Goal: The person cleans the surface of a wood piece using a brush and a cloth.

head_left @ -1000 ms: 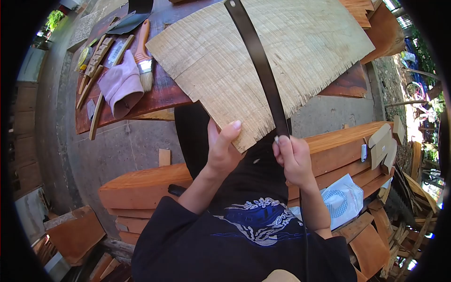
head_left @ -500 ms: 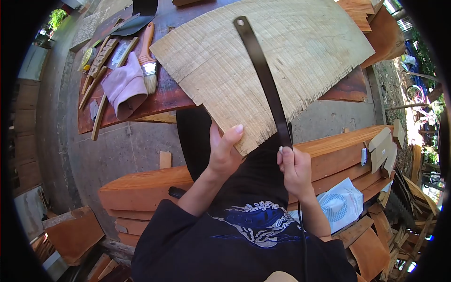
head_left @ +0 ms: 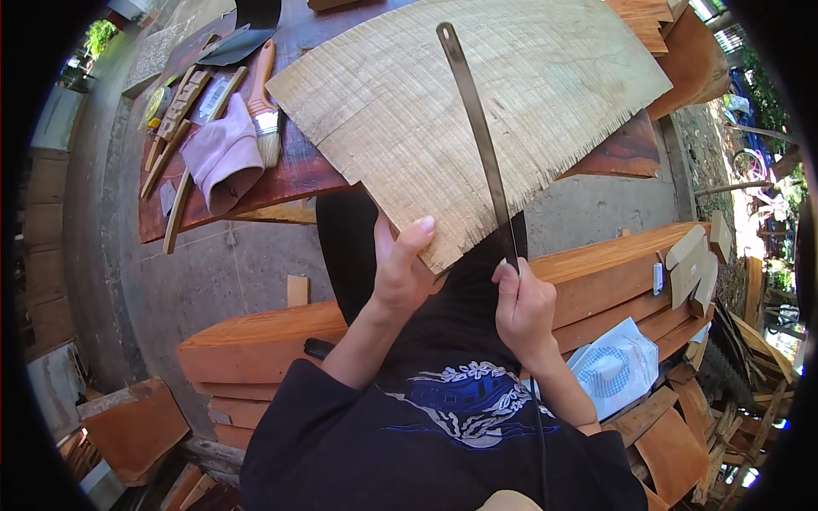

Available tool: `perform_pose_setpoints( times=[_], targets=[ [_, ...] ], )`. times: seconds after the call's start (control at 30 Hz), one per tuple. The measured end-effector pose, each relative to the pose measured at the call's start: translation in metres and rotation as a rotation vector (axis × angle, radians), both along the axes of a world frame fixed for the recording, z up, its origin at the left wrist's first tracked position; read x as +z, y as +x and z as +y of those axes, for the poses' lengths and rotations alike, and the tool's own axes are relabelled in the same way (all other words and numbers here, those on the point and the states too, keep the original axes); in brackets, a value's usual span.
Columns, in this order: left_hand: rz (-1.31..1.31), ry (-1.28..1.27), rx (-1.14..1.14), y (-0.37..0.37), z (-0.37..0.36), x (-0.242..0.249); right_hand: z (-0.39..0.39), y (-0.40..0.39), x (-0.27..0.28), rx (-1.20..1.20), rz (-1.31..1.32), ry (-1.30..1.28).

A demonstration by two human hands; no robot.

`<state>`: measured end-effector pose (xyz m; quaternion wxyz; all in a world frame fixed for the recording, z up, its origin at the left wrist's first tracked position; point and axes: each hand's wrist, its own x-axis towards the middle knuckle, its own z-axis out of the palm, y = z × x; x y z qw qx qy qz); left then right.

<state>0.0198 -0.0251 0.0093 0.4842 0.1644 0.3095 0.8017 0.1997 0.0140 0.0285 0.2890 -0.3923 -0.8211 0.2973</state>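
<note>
Gripping a pale, rough-sawn wooden board with a curved far edge (head_left: 422, 128) by its near corner, the left hand (head_left: 400, 271) seems to steady it.

From where I stand, that hand is clamped on the corner, thumb on top, its other fingers hidden; the board spreads forward from it over a dark reddish-brown wooden table (head_left: 300, 175), which probably bears the weight. The right hand (head_left: 525, 313) is closed round the near end of a long, narrow, dark strip (head_left: 483, 140), which reaches away across the board's splintered edge; whether they touch, I can't tell.
</note>
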Motion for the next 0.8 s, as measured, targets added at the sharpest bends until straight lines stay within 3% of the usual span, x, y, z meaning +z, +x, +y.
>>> perform_pose_setpoints(
  times=[0.2, 0.3, 0.5, 0.6, 0.7, 0.8],
  targets=[
    [-0.032, -0.018, -0.084, -0.003, -0.005, 0.001, 0.014, -0.015, 0.003, -0.003, 0.013, 0.058],
    [0.025, -0.006, -0.020, 0.002, -0.002, 0.005, 0.005, -0.005, 0.009, 0.010, 0.047, -0.037],
    [-0.071, 0.009, -0.065, 0.000, -0.005, 0.007, 0.006, -0.017, 0.002, 0.005, 0.246, -0.299],
    [-0.071, -0.007, 0.030, 0.006, 0.000, 0.011, 0.000, 0.006, -0.003, 0.048, 0.243, -0.501],
    [-0.103, 0.010, -0.094, 0.002, -0.006, 0.006, 0.020, -0.010, 0.014, 0.064, 0.315, -0.671],
    [-0.078, 0.015, -0.048, 0.003, -0.004, 0.007, -0.001, 0.003, -0.003, 0.032, 0.232, -0.439]
  ],
)
